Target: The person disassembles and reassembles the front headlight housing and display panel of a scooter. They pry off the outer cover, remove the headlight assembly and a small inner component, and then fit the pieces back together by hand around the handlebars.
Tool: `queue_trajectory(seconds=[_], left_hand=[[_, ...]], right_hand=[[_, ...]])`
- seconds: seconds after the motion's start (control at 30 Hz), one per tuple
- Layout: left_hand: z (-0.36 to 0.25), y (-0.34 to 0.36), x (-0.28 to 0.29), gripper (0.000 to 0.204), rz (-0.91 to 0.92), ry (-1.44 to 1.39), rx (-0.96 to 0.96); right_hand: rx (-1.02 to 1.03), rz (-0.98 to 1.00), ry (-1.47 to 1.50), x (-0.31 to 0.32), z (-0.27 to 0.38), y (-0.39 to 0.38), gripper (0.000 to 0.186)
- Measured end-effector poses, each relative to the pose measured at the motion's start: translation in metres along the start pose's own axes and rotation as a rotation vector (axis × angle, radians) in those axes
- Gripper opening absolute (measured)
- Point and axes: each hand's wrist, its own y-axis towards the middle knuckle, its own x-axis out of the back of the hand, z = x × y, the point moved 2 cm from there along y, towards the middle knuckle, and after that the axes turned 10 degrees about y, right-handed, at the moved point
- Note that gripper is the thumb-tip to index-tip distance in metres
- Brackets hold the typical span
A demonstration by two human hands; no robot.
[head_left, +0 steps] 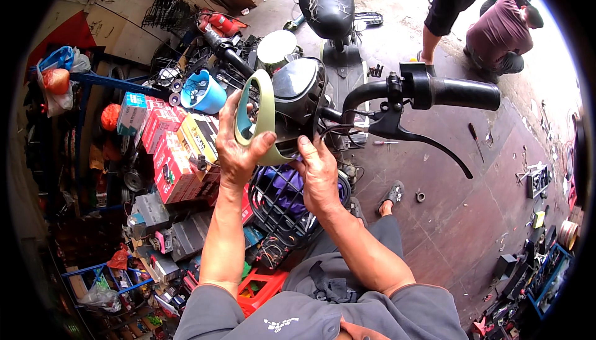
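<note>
Several red boxes (177,169) stand at the far left of the work, with a blue bucket (214,99) just beyond them. Next comes the left hand (238,157), its grip pinching a pale green ring (268,104), thumb on the near face and fingers round the outer side. The ring is held up at the scooter's front, on the left of the black housing (304,113), tilted and apparently not flush with it; I judge the 2 parts not fully joined, though whether some lower edge is touching or caught cannot be told. Below them is a wire basket (270,211) with a purple bundle (284,182) in it. On top of the housing, the display (294,78) is in place, so that portion looks done. The right hand (320,178) has thumb and forefinger close together at the housing's lower edge; I cannot tell whether that grip pinches anything. Farther right, the lever (428,141) and handle (465,93) look mounted, with nothing visibly left to do there. A screwdriver (475,142) lies on the floor, out of both hands. What seems unsettled is the ring's fit alone.
</note>
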Motion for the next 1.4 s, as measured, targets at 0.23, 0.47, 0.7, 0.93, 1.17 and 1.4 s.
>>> queue_trajectory(seconds=[0.23,0.47,0.7,0.93,1.17,1.4], left_hand=[[0.008,-0.038,0.0,0.103,-0.172,0.216,-0.251],[0.024,-0.074,0.0,0.117,-0.185,0.371,-0.354],[-0.007,-0.069,0.006,0.11,-0.262,0.586,-0.465],[-0.016,-0.076,0.001,0.107,-0.302,0.574,-0.483],[-0.01,-0.093,0.003,0.121,-0.391,0.546,-0.347],[-0.025,-0.103,0.04,0.095,-0.599,0.629,-0.039]], right_hand=[[-0.139,-0.021,0.081,0.003,-0.009,-0.013,0.044],[-0.241,-0.077,-0.309,0.006,0.012,-0.011,0.047],[-0.303,-0.129,-0.438,0.001,0.019,0.01,0.037],[-0.522,-0.067,-0.359,-0.003,0.028,0.017,0.04],[-0.518,-0.166,-0.289,0.0,0.022,0.014,0.029],[-0.665,-0.11,0.1,0.004,0.021,0.024,0.042]])
